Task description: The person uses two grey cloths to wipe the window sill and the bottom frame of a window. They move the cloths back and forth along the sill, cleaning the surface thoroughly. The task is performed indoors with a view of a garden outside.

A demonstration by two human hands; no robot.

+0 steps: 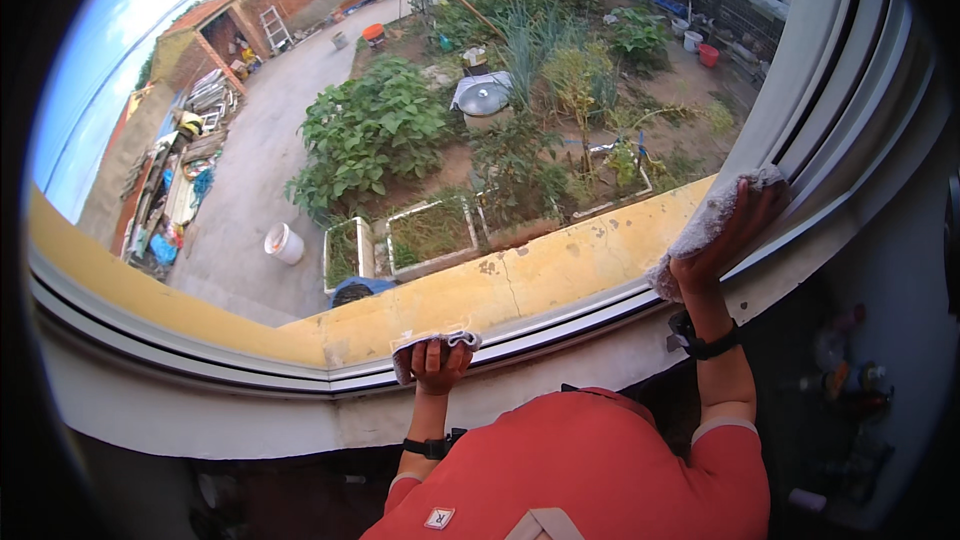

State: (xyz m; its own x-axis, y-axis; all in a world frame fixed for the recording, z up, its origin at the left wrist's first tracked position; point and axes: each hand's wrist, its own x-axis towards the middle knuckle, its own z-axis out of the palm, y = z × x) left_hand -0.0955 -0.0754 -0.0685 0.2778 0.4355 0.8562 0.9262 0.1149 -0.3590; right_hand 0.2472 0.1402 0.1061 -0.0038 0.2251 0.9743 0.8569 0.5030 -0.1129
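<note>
My left hand (439, 366) grips a bunched grey cloth (465, 339), with the fingers curled over it. Hand and cloth rest on the lower white window frame (540, 336), near its bend. Farther right, my right hand (720, 236) holds a fluffy light-grey cloth (705, 221) against the frame. That cloth lies along the corner where the bottom rail meets the upright side frame (814, 82). Its lower end hangs past the wrist towards the rail. Black bands circle both wrists.
Inside, a pale windowsill (247, 424) runs below the frame. Beyond it is a yellow outer ledge (517, 277) with cracked, flaking paint. Outside are leafy plants (367, 135), a white bucket (283, 242) and a concrete path (247, 165). Blurred items (847, 382) stand indoors at right.
</note>
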